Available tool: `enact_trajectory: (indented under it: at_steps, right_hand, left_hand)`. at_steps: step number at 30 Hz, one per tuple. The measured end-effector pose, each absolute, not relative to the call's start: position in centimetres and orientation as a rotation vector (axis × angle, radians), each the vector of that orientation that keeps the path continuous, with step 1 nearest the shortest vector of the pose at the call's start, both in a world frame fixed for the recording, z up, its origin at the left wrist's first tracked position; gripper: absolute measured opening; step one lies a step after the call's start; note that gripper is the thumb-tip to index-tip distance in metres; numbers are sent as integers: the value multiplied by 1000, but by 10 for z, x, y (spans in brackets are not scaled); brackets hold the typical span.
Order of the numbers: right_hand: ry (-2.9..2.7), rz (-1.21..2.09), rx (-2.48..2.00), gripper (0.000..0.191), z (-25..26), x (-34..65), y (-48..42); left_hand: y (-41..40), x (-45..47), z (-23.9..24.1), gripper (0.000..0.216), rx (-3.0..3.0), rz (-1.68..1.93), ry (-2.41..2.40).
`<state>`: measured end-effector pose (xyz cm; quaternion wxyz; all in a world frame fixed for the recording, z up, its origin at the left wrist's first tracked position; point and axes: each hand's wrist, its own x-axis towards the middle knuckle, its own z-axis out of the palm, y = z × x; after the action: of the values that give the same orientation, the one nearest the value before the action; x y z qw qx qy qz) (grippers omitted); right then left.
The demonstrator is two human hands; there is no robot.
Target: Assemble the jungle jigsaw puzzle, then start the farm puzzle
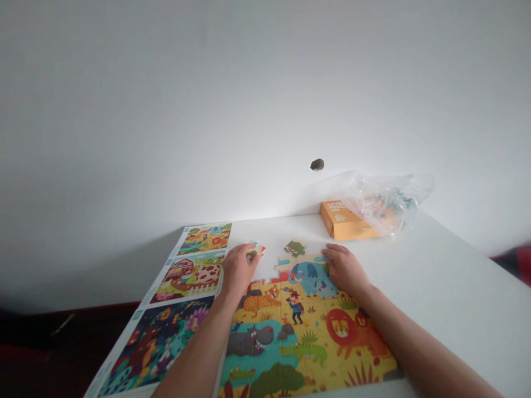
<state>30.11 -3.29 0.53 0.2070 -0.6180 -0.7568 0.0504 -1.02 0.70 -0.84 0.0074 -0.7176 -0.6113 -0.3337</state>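
My left hand (238, 271) is closed on a small jigsaw puzzle piece (257, 250) with green, pale and red on it, held above the table just past the puzzle's upper left. Under both arms lies a jigsaw puzzle (307, 320) of animals, with a blue elephant, lions, a hippo and crocodiles. A gap shows along its top left edge. My right hand (346, 269) rests on the puzzle's upper right corner beside the elephant, its fingers stretched forward and partly hiding that corner. One loose puzzle piece (295, 247), green and cream, lies just beyond the top edge between my hands.
A printed picture sheet (193, 276) with three scenes lies along the left side of the white table (443, 309). At the back right stands an orange puzzle box (348, 224), with a clear plastic bag (385, 199) over it. Behind rises a white wall (249, 110) with a hole (317, 165).
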Motion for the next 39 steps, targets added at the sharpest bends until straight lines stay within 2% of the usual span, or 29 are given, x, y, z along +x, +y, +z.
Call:
enact_trajectory:
  at_steps: [3,6,8,10,13,16,20,23,26,29,32,35,39]
  right_hand:
    - [-2049,162,-1674,33,9,297,-34]
    - [-1973,244,-1574,32,17,288,-40]
    - [-1974,374,-1461,38,25,280,-47]
    - [-2022,534,-1343,52,32,272,-56]
    - [-2101,693,-1220,67,38,261,-66]
    - [-2116,748,-1179,53,37,257,-68]
    - [-1986,710,-1236,30,30,262,-61]
    - [-1915,617,-1337,26,26,269,-55]
    - [-1941,513,-1369,28,28,273,-53]
    - [-2133,366,-1304,32,30,273,-52]
    - [-2359,256,-1360,49,28,271,-51]
    - [-2492,260,-1462,60,22,270,-49]
    - [-2516,328,-1470,56,20,270,-47]
  left_hand:
    - [6,-4,-5,29,-2275,-1247,-1881]
    - [-2,8,4,28,-2332,-1604,-1842]
    - [-11,20,9,27,-2444,-1852,-1801]
    - [-22,32,13,35,-2634,-1983,-1831]
    - [-36,46,14,33,-3021,-1717,-1836]
    - [-41,50,15,30,-3144,-1509,-1718]
    - [-37,42,16,28,-3043,-1466,-1672]
    - [-34,36,18,30,-3048,-1389,-1638]
    - [-36,38,18,33,-3157,-1206,-1534]
    - [-39,42,18,48,-3156,-1103,-1404]
    - [-38,42,13,60,-3043,-1091,-1410]
    - [-34,40,4,59,-2954,-996,-1446]
    - [-30,38,-8,64,-2912,-858,-1459]
